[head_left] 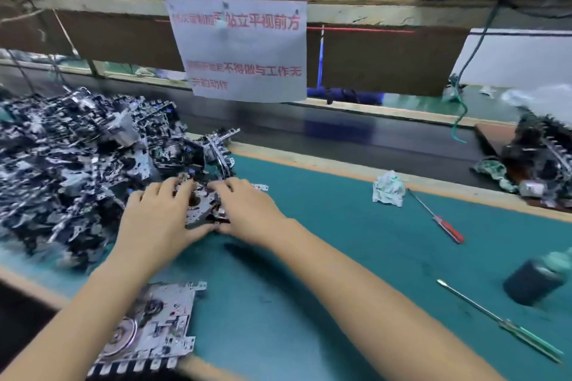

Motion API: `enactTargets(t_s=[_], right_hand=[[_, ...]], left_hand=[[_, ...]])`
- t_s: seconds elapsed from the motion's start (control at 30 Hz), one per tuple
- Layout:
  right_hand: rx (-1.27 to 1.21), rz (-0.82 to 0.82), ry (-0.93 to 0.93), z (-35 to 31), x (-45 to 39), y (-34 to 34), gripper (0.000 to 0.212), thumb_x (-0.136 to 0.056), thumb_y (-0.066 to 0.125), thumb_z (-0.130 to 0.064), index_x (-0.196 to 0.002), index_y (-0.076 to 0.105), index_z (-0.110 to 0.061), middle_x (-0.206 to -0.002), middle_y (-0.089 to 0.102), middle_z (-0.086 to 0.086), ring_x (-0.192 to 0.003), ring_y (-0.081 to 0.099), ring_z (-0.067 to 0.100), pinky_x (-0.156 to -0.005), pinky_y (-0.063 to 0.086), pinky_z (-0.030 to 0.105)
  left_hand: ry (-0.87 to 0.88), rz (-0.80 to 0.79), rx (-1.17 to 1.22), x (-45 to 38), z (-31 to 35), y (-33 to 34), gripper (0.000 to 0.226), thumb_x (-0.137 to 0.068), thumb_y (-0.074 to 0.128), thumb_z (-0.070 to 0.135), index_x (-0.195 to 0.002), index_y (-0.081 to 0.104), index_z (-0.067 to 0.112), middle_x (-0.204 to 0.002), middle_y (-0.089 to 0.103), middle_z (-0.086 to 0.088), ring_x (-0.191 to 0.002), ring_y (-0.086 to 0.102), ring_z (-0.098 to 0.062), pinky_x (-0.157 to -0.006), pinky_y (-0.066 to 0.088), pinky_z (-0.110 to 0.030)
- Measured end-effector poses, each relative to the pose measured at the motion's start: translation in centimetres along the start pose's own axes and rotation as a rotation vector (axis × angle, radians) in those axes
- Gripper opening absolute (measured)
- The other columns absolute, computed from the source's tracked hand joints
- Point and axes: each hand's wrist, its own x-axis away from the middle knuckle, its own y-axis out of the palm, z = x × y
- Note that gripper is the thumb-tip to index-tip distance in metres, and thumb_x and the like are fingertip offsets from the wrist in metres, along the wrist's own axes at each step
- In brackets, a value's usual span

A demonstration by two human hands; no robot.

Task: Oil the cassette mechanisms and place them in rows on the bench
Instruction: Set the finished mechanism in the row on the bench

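2 hands, left point(154, 213) and right point(244, 204), gripped 1 mechanism point(201, 204) by its edges, fingers curled; it looked stiff, light and sharp-cornered.

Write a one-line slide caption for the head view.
Both hands grip a mechanism beside the pile, with screwdrivers lying on the green mat.

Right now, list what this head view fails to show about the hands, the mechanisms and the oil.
- Grey metal cassette mechanism held between left hand and right hand: largely covered by both.
- Heap of mechanisms: motion blur, uncountable.
- Dark round container: blurred, contents unreadable.
- Flat mechanism near the bench edge: left forearm overlaps it.
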Motion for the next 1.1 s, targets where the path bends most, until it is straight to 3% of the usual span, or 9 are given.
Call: enactTargets(t_s=[0.13,0.23,0.5,0.7,0.87,1.03,1.1], right_hand=[[-0.017,0.072,0.137,-0.6,-1.9,0.7,0.072,-0.083,0.069,-0.019,-0.142,0.028,-0.011,-0.135,0.04,0.014,-0.124,0.035,0.031,-0.094,0.039,0.041],[-0.062,0.025,0.21,-0.5,-2.6,0.7,0.067,-0.084,0.066,-0.016,-0.139,0.029,-0.009,-0.134,0.038,0.015,-0.124,0.035,0.032,-0.098,0.037,0.041],[-0.006,0.005,0.183,-0.3,-3.0,0.8,0.06,-0.084,0.068,-0.029,-0.135,0.041,-0.01,-0.132,0.043,0.012,-0.123,0.042,0.031,-0.099,0.036,0.045],[-0.325,0.133,0.227,0.6,-2.8,0.6,0.057,-0.077,0.074,-0.021,-0.126,0.046,-0.019,-0.122,0.053,0.009,-0.114,0.047,0.029,-0.087,0.036,0.033],[-0.353,0.194,0.175,1.2,-2.4,0.5,0.047,-0.077,0.073,-0.023,-0.12,0.053,-0.02,-0.116,0.055,0.004,-0.11,0.047,0.024,-0.084,0.035,0.029],[-0.459,0.347,0.129,1.2,-2.2,0.1,0.017,-0.078,0.07,-0.018,-0.093,0.062,-0.015,-0.103,0.061,0.003,-0.103,0.05,0.022,-0.089,0.042,0.032],[-0.477,0.41,0.124,1.0,-2.1,0.1,0.014,-0.076,0.072,-0.016,-0.087,0.064,-0.013,-0.101,0.063,0.003,-0.101,0.052,0.023,-0.087,0.039,0.029]], left_hand=[[0.008,0.023,-0.04,-0.6,-1.1,1.3,0.079,-0.067,0.077,0.055,-0.125,0.057,0.005,-0.119,0.06,-0.018,-0.098,0.062,-0.036,-0.082,0.045,-0.044],[-0.026,0.032,-0.061,-1.3,-1.0,1.6,0.085,-0.067,0.074,0.058,-0.131,0.051,0.007,-0.117,0.057,-0.018,-0.094,0.061,-0.036,-0.079,0.044,-0.041],[-0.113,-0.041,0.007,-2.7,-0.6,1.6,0.088,-0.072,0.068,0.057,-0.14,0.033,0.013,-0.118,0.052,-0.018,-0.106,0.055,-0.035,-0.087,0.041,-0.04],[-0.125,-0.06,0.265,-3.1,-1.2,1.4,0.092,-0.061,0.08,0.047,-0.138,0.036,0.023,-0.113,0.052,-0.017,-0.105,0.052,-0.035,-0.089,0.039,-0.041],[-0.103,-0.06,0.36,-2.7,-1.6,1.3,0.09,-0.06,0.08,0.048,-0.136,0.037,0.027,-0.116,0.05,-0.014,-0.105,0.053,-0.031,-0.091,0.04,-0.039],[-0.112,-0.135,0.497,-3.3,-2.3,0.3,0.087,-0.064,0.077,0.054,-0.135,0.033,0.031,-0.111,0.047,-0.008,-0.096,0.051,-0.023,-0.079,0.038,-0.032],[-0.116,-0.147,0.548,-3.6,-2.6,0.1,0.088,-0.063,0.076,0.058,-0.135,0.034,0.031,-0.109,0.047,-0.005,-0.095,0.05,-0.019,-0.077,0.037,-0.031]])
